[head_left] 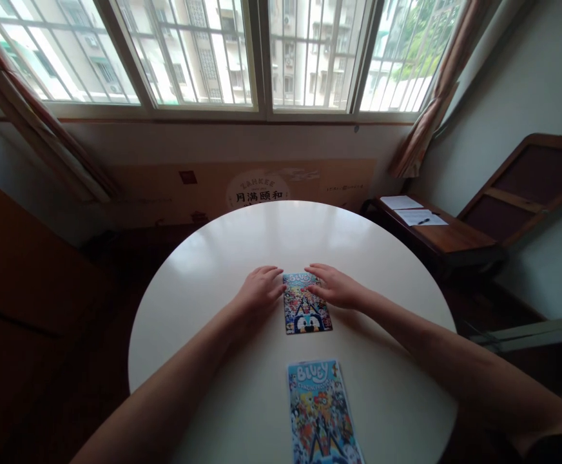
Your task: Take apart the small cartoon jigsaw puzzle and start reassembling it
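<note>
A small colourful Bluey picture (305, 316) lies flat on the round white table (174, 322), a large blue dog's face at its near edge. Close against its upper left edge is my left hand (260, 288), fingers stretched out and holding nothing. My right hand (335, 288) is open too, its fingertips over the upper right part of the picture and covering some of it. Nearer to me lies a larger sheet or packet with a matching Bluey print (322, 409), cut off by the bottom of the view. Neither hand touches that one.
Beyond the table, a long printed cardboard panel (339, 183) stands under the barred windows (203, 58). To the right, a wooden side table (465, 235) bears papers (401, 203) and a pen (424, 221). Curtains (436, 113) hang at both sides.
</note>
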`<act>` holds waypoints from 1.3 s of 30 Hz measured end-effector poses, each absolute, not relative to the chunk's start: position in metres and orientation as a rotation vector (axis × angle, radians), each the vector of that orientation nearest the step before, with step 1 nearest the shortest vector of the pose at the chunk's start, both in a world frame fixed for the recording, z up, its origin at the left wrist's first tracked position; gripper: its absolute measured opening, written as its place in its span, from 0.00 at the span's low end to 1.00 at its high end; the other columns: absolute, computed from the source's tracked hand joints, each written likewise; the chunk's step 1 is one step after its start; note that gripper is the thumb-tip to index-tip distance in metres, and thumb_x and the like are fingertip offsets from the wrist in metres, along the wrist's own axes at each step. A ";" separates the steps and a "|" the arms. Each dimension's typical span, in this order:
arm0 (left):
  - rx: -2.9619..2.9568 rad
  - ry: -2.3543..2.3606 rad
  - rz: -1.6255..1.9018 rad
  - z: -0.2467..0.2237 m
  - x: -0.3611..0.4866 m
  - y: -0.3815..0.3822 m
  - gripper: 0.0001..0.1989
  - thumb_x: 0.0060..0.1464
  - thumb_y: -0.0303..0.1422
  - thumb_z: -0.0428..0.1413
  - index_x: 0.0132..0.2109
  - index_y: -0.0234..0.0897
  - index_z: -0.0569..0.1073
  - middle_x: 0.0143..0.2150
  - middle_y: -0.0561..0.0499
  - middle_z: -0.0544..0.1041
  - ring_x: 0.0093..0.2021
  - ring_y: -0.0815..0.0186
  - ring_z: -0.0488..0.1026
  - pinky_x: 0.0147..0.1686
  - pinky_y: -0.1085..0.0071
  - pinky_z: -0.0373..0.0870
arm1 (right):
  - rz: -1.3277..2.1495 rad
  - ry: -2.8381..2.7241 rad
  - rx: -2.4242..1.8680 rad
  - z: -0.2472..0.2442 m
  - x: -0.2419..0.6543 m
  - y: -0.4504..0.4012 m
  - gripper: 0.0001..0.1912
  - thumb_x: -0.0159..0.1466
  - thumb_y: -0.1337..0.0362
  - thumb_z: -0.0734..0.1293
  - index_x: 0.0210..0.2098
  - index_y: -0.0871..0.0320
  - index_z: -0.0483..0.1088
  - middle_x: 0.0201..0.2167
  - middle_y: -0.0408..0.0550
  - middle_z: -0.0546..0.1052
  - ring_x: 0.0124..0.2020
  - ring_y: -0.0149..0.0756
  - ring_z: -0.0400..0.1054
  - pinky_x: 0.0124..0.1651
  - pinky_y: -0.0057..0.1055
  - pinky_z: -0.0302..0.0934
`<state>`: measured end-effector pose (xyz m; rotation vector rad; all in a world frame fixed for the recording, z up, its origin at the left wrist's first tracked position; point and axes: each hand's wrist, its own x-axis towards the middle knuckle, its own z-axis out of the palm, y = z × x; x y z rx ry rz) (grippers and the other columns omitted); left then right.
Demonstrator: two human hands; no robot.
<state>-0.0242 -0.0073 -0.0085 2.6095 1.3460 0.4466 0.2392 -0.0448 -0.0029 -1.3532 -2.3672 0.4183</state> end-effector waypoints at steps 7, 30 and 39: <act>2.658 1.436 0.571 -0.005 -0.012 -0.022 0.14 0.62 0.40 0.53 0.50 0.39 0.76 0.54 0.43 0.77 0.56 0.53 0.72 0.59 0.54 0.66 | 0.358 -2.447 -1.303 -0.017 0.233 -0.042 0.30 0.69 0.50 0.63 0.65 0.60 0.66 0.68 0.63 0.63 0.70 0.59 0.51 0.70 0.58 0.44; 2.549 1.591 0.279 0.026 0.005 -0.014 0.05 0.61 0.32 0.56 0.39 0.37 0.76 0.44 0.47 0.79 0.47 0.55 0.73 0.46 0.59 0.69 | 0.326 -2.433 -1.255 -0.014 0.234 -0.046 0.25 0.69 0.53 0.64 0.61 0.58 0.70 0.60 0.58 0.72 0.61 0.52 0.63 0.67 0.57 0.50; 2.452 1.536 0.319 0.021 0.001 -0.012 0.04 0.57 0.32 0.57 0.38 0.38 0.76 0.45 0.47 0.78 0.49 0.54 0.72 0.50 0.58 0.69 | 0.273 -2.419 -1.176 -0.018 0.236 -0.046 0.23 0.67 0.54 0.68 0.58 0.56 0.73 0.54 0.56 0.73 0.54 0.49 0.63 0.62 0.53 0.55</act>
